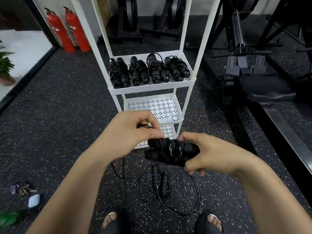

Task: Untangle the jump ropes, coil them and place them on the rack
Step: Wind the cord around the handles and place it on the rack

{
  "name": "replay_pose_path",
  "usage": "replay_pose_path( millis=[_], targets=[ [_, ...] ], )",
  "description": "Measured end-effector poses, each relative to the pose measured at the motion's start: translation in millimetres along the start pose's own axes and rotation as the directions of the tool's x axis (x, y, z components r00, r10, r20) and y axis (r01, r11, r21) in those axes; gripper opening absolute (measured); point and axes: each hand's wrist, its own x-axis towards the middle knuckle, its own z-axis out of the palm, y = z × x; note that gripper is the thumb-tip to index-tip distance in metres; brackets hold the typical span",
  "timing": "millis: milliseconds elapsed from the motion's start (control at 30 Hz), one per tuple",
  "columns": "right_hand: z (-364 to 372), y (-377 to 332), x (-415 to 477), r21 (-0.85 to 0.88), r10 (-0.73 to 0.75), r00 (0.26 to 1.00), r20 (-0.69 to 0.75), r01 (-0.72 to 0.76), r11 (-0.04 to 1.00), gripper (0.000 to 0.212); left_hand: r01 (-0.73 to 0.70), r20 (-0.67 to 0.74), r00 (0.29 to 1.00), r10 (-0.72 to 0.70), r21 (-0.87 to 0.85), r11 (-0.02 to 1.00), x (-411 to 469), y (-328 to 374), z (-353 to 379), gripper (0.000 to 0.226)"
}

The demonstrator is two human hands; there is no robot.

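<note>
- Head view: four coiled ropes (148, 71) lie side by side on the rack (152, 91), upper shelf; that part appears done.
- Right hand (211, 154) grips the fifth rope (170, 152) by its paired handles, part-wrapped, just before the rack; left hand (135, 130) pinches its cord.
- A loose rope (160, 184) lies on the floor (67, 132); judged outstanding.

Floor (67, 115): black rubber, white speckle. Two red fire extinguishers (59, 31) upright, side by side, against the back-left wall. Potted plant (5, 68) at the left edge, blurred. Bunch of keys (23, 189) on the floor lower left; small pale block (33, 200) just beside it, can't tell what it is. Green leaves (8, 218) in the bottom-left corner, blurred. Right side: black rowing machine, footplates (243, 65) tilted up, padded seat (263, 88) near them, metal rail (287, 132) running toward the lower right. Back wall: two black machines with large wheels (130, 12), tops cut off.
</note>
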Motion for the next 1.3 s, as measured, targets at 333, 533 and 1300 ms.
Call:
replay_pose_path(
  millis=[333, 533, 1300],
  targets=[
    [-3.4, -8.0, -13.7, 0.362, -0.268, 0.948, 0.173, 0.192, 0.912, 0.047, 0.027, -0.006, 1.0, -0.03, -0.291, 0.956, 8.5, -19.0, -3.8, 0.02],
    [-2.0, -7.1, -7.1, 0.564, -0.343, 0.938, -0.059, 0.314, 0.764, 0.055, 0.108, -0.043, 0.992, -0.121, -0.23, 0.967, 14.5, -25.2, 17.7, 0.049],
    [-4.9, 6.6, 7.3, 0.036, -0.002, 0.928, -0.374, 0.017, 0.999, 0.038, 0.009, 0.077, 0.997, -0.023, 0.179, 0.984, 5.0, -5.9, 31.7, 0.027]
  ],
)
